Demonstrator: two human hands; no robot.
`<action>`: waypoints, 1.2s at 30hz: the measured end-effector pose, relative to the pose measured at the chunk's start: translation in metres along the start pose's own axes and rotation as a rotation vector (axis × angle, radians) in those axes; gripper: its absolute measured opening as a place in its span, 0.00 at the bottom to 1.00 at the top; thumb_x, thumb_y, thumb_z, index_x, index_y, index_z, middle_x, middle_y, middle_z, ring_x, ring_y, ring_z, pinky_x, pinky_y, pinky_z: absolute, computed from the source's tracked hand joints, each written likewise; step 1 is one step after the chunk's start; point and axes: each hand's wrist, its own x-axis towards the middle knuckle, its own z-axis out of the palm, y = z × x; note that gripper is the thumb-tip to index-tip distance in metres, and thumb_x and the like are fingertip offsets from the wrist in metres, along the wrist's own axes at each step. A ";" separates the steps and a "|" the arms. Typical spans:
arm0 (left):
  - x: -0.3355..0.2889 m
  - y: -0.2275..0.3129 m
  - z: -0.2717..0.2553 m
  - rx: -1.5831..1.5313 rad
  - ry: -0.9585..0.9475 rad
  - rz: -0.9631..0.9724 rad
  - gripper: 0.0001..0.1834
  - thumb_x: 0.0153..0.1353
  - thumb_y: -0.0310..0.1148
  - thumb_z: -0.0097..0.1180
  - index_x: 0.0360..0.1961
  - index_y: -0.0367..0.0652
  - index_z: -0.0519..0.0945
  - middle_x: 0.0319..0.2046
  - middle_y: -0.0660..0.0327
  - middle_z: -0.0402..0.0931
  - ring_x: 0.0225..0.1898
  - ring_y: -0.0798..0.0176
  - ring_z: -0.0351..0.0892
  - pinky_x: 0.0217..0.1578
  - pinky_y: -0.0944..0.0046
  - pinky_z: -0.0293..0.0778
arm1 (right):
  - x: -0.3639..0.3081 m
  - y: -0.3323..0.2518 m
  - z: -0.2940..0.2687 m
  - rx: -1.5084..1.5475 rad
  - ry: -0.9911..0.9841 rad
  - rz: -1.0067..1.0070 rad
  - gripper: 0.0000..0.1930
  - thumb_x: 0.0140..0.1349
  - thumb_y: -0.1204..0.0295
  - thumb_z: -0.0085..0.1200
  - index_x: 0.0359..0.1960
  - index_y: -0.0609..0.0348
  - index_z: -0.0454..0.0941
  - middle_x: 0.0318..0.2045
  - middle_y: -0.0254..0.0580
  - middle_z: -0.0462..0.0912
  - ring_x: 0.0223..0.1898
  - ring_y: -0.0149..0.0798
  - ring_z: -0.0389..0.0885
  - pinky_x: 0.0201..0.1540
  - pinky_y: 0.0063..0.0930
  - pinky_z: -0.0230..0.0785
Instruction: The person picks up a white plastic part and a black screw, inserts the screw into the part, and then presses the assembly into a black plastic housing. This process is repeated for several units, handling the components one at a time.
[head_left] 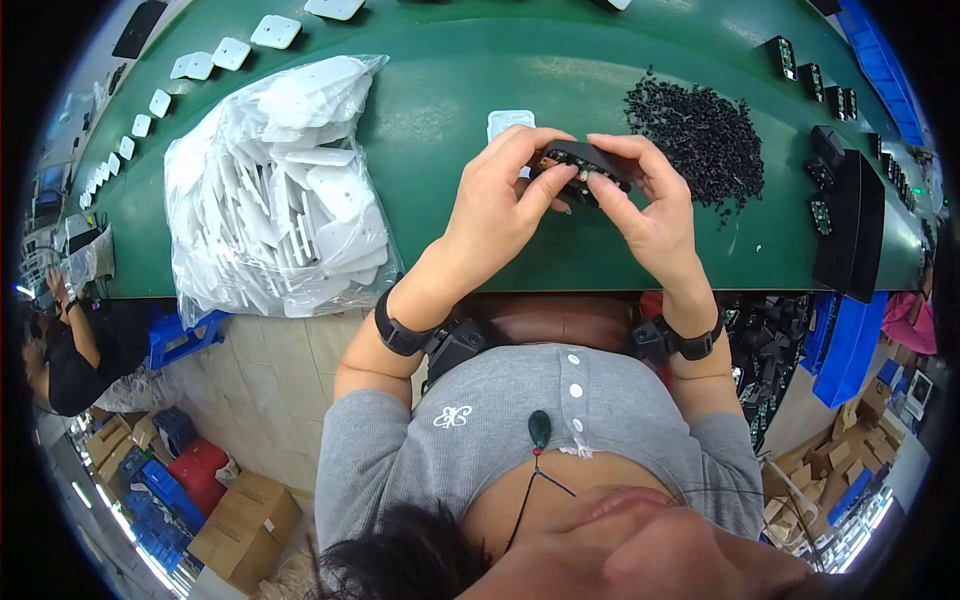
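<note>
Both my hands grip a black plastic housing (585,158) with a green circuit board inside, raised above the green table. My left hand (505,195) pinches its left end, thumb pressed on the board side. On the right end, my right hand (650,195) has its thumb against the board and its fingers behind the case. Just beyond the left fingers lies a white plastic cover (511,121). Near my right hand spreads a pile of small black parts (695,140); what they are is too small to make out.
A clear bag of white plastic covers (280,190) fills the table's left side. White covers (232,53) line the far left edge. Black housings with boards (783,60) stand along the right, near a black tray (850,225). Blue bins (845,350) are at lower right. Another person (75,350) sits far left.
</note>
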 end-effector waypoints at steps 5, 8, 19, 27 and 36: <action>-0.002 -0.002 0.001 0.026 -0.003 0.050 0.11 0.65 0.21 0.54 0.48 0.30 0.76 0.43 0.57 0.74 0.38 0.67 0.80 0.35 0.70 0.82 | -0.003 -0.003 0.001 0.005 0.044 -0.059 0.14 0.58 0.75 0.61 0.46 0.63 0.78 0.38 0.39 0.81 0.38 0.31 0.79 0.42 0.24 0.71; -0.002 -0.003 0.001 0.073 -0.005 0.076 0.11 0.65 0.21 0.54 0.48 0.31 0.76 0.42 0.58 0.74 0.38 0.68 0.79 0.35 0.70 0.82 | -0.005 -0.002 -0.002 -0.005 -0.039 0.000 0.16 0.61 0.78 0.58 0.51 0.64 0.76 0.42 0.36 0.76 0.47 0.30 0.77 0.53 0.25 0.68; 0.006 0.010 -0.027 0.261 -0.165 0.189 0.20 0.58 0.31 0.64 0.52 0.40 0.77 0.42 0.56 0.72 0.40 0.64 0.78 0.37 0.67 0.76 | -0.010 0.016 -0.005 0.880 -0.218 0.435 0.20 0.72 0.63 0.47 0.58 0.65 0.68 0.46 0.46 0.80 0.43 0.36 0.83 0.45 0.35 0.80; 0.005 -0.024 -0.019 1.208 0.218 0.285 0.42 0.40 0.47 0.74 0.54 0.36 0.72 0.43 0.52 0.70 0.46 0.50 0.69 0.46 0.56 0.69 | 0.008 0.023 -0.019 0.820 0.042 0.317 0.18 0.71 0.70 0.50 0.58 0.66 0.70 0.48 0.44 0.80 0.46 0.38 0.82 0.51 0.35 0.77; 0.006 -0.028 -0.033 1.161 0.092 0.403 0.33 0.48 0.26 0.65 0.58 0.39 0.70 0.47 0.56 0.73 0.51 0.53 0.71 0.49 0.56 0.68 | 0.026 0.014 -0.011 0.308 -0.038 0.047 0.18 0.65 0.79 0.55 0.57 0.67 0.73 0.51 0.40 0.77 0.53 0.32 0.75 0.57 0.25 0.67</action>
